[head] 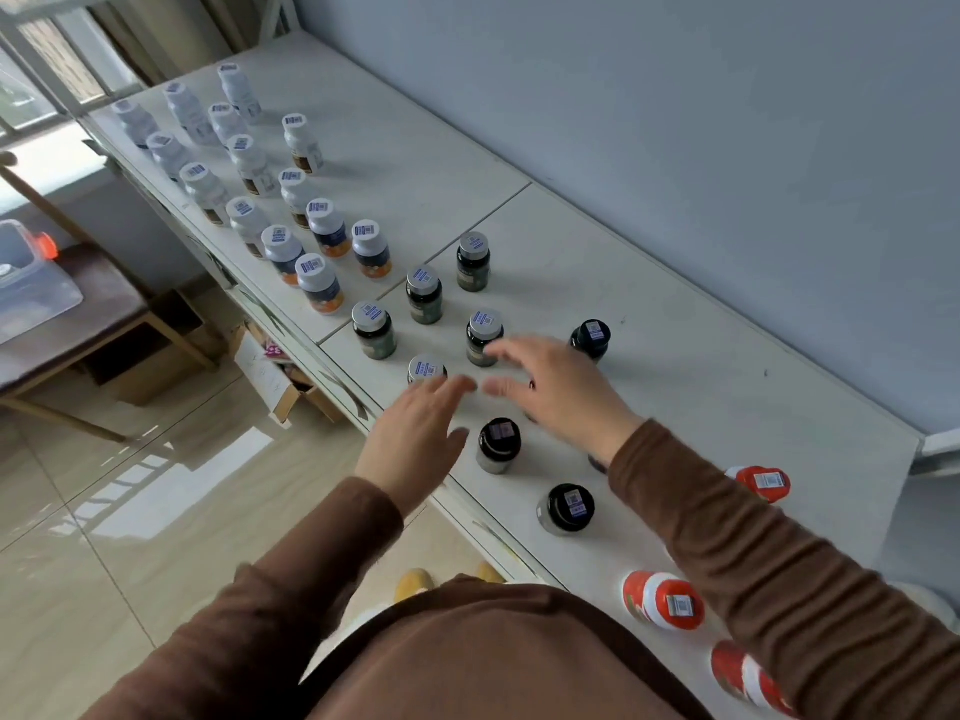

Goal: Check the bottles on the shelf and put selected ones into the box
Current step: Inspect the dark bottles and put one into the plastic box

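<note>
Many small bottles with barcode stickers on their caps stand on the white shelf (675,314). White bottles (244,163) fill the far left; dark bottles with silver caps (425,294) stand in the middle. Black-capped bottles (498,444) and red-and-white bottles (665,601) are nearest me. My left hand (415,439) hovers open over the shelf's front edge, fingertips just below a silver-capped bottle (427,368). My right hand (561,392) is open with fingers spread, blurred, reaching beside a dark silver-capped bottle (484,336). Neither hand holds anything.
A grey wall (675,122) backs the shelf. To the left, a clear plastic bin (26,283) with an orange clip sits on a wooden table. Cardboard boxes (156,356) lie on the glossy tiled floor under the table and below the shelf.
</note>
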The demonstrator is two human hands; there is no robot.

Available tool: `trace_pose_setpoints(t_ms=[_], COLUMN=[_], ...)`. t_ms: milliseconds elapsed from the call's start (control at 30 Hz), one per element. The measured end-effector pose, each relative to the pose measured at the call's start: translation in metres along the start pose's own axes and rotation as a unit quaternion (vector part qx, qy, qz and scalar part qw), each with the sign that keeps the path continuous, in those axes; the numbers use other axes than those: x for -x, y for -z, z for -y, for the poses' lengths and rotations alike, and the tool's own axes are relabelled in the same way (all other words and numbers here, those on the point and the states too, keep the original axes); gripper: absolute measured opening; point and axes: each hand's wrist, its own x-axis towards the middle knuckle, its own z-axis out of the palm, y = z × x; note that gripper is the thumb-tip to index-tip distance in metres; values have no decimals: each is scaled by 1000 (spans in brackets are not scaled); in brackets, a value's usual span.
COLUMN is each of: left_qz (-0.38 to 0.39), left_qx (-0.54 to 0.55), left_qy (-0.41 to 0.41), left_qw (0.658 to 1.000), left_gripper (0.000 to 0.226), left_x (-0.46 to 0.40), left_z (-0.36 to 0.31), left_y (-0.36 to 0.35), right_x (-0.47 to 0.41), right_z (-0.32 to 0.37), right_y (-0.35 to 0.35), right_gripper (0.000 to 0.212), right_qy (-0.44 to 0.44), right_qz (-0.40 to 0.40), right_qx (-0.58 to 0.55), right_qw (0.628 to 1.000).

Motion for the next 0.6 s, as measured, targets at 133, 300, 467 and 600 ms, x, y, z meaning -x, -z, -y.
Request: trace_pose_setpoints(t_ms=[133, 300, 467, 600], left_qz=[-58, -49, -24, -23], left_qx=[6, -54, -91, -93], left_qy=[8, 57, 81, 94], left_qw=[998, 996, 992, 991], left_gripper=[45, 48, 50, 47], left_x=[-56, -126, -156, -163], left_z=[3, 23, 37, 44], left_y=[37, 51, 44, 39], right_x=[-64, -143, -188, -206], right_z=[-10, -26, -43, -47], right_y=[21, 13, 0, -5], right_gripper=[31, 42, 60, 51], right_qy=[-18, -51, -55, -51], right_qz=[-82, -58, 9, 58], right_qx=[31, 77, 132, 149], right_qw=[996, 994, 990, 986])
